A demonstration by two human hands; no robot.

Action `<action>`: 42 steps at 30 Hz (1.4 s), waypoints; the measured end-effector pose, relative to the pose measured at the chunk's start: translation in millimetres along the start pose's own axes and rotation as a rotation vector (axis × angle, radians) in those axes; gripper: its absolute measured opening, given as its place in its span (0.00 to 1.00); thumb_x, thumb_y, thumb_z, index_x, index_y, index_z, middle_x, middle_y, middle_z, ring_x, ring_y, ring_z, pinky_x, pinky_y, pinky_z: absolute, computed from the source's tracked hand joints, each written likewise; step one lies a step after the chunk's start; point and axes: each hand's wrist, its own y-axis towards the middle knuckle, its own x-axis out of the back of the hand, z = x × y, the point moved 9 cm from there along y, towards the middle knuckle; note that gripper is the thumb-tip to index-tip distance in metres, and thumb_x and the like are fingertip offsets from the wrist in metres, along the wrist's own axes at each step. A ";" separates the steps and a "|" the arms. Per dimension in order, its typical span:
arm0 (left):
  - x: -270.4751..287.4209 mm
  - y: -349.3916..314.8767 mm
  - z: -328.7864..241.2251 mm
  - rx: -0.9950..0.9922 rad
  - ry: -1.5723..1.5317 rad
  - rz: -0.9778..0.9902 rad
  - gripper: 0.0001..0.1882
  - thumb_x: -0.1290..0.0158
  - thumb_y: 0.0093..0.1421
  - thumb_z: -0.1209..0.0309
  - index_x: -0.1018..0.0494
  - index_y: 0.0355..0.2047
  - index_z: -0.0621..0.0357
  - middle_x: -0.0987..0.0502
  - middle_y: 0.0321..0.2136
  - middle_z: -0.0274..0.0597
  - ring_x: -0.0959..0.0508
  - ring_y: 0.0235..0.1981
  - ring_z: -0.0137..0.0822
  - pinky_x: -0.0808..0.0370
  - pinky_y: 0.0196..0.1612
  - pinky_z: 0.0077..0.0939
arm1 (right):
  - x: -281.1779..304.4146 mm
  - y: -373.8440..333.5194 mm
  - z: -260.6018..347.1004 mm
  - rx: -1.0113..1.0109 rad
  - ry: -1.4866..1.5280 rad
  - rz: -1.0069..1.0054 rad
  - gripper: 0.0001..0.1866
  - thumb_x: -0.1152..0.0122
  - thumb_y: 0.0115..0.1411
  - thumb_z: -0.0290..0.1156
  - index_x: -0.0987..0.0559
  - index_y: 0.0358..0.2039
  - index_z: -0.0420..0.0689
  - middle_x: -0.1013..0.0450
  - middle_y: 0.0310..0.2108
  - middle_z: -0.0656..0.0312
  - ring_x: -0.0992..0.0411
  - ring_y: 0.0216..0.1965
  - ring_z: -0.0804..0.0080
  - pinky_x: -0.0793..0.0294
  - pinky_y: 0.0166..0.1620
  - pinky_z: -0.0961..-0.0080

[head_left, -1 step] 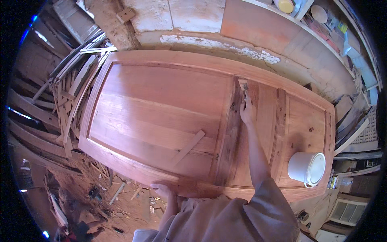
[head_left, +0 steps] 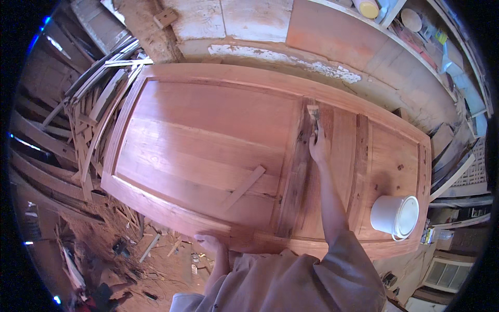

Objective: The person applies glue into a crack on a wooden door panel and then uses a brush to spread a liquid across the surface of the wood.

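Note:
A large reddish wooden panel door [head_left: 208, 140] lies flat in front of me. My right hand [head_left: 319, 147] is closed round the handle of a paintbrush [head_left: 313, 112]. The brush's pale bristles point toward the far edge, against the panel just right of a dark, wet-looking crosspiece [head_left: 295, 177]. Down at the near edge, my left hand [head_left: 209, 242] has its fingers stretched out to the left, touching or very close to the wood. A thin loose wooden strip [head_left: 244, 187] lies aslant on the big left panel. On the door's right end stands a white bucket [head_left: 387, 216].
Scrap wood strips [head_left: 93, 125] are heaped beyond the door's left end. Sawdust and offcuts cover the floor [head_left: 171, 275] at the near left. Behind the far edge runs a wall [head_left: 244, 21], with a cluttered shelf [head_left: 410, 31] at the upper right.
The brush and my right hand have shifted very slightly toward me. Otherwise the scene stays as it was.

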 end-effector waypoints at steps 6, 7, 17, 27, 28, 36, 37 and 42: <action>-74.9 0.0 -9.8 -0.041 -0.076 -0.015 0.39 0.66 0.71 0.45 0.31 0.50 0.80 0.27 0.47 0.77 0.25 0.49 0.67 0.27 0.51 0.54 | -7.4 -61.3 18.8 -0.199 -0.115 0.303 0.26 0.50 0.68 0.36 0.37 0.64 0.43 0.23 0.37 0.43 0.22 0.35 0.45 0.23 0.38 0.53; -89.2 -12.2 -23.6 -0.083 -0.080 -0.011 0.38 0.65 0.71 0.47 0.31 0.50 0.80 0.26 0.45 0.75 0.24 0.47 0.66 0.26 0.50 0.51 | -7.9 -72.1 18.3 -0.204 -0.118 0.299 0.26 0.50 0.68 0.36 0.37 0.64 0.43 0.23 0.37 0.43 0.22 0.35 0.45 0.23 0.38 0.53; -250.3 -80.6 -85.7 -0.303 -0.171 1.036 0.32 0.61 0.71 0.49 0.29 0.51 0.73 0.22 0.44 0.63 0.22 0.45 0.57 0.27 0.49 0.43 | 28.6 -109.7 60.3 -0.044 0.299 0.075 0.24 0.42 0.64 0.33 0.35 0.58 0.38 0.25 0.35 0.43 0.23 0.36 0.47 0.24 0.36 0.56; -288.7 -23.0 -96.2 -0.645 0.509 0.909 0.32 0.57 0.66 0.47 0.27 0.52 0.68 0.26 0.49 0.69 0.27 0.55 0.59 0.32 0.58 0.44 | 28.6 -134.1 74.9 0.118 0.130 0.370 0.18 0.44 0.63 0.38 0.30 0.50 0.41 0.27 0.37 0.46 0.25 0.36 0.42 0.24 0.36 0.54; -290.2 -21.9 -104.4 -0.666 0.449 0.944 0.31 0.57 0.67 0.48 0.27 0.51 0.67 0.25 0.49 0.68 0.27 0.55 0.59 0.31 0.57 0.44 | 25.5 -137.4 71.8 0.131 0.142 0.368 0.18 0.44 0.63 0.38 0.30 0.49 0.42 0.27 0.37 0.47 0.25 0.36 0.43 0.24 0.37 0.53; -303.7 -49.6 -201.8 -0.814 0.255 0.997 0.29 0.54 0.68 0.50 0.27 0.49 0.68 0.21 0.41 0.58 0.21 0.45 0.48 0.26 0.47 0.37 | -47.2 -119.5 -1.4 -0.056 -0.150 0.539 0.16 0.47 0.63 0.39 0.29 0.46 0.43 0.25 0.40 0.44 0.23 0.36 0.44 0.22 0.38 0.51; -312.7 -50.8 -207.0 -0.778 0.160 1.049 0.27 0.54 0.69 0.51 0.27 0.49 0.67 0.20 0.41 0.53 0.20 0.45 0.42 0.25 0.45 0.34 | -59.2 -123.6 -16.2 -0.063 -0.151 0.534 0.16 0.47 0.63 0.39 0.29 0.46 0.43 0.25 0.40 0.44 0.23 0.36 0.44 0.22 0.38 0.51; -324.0 -79.0 -244.6 -0.882 0.064 1.075 0.26 0.54 0.69 0.51 0.27 0.47 0.66 0.20 0.40 0.47 0.21 0.40 0.35 0.25 0.41 0.30 | -83.8 -136.6 -66.2 -0.207 -0.328 0.576 0.19 0.49 0.62 0.43 0.29 0.44 0.40 0.24 0.33 0.43 0.23 0.36 0.42 0.23 0.41 0.48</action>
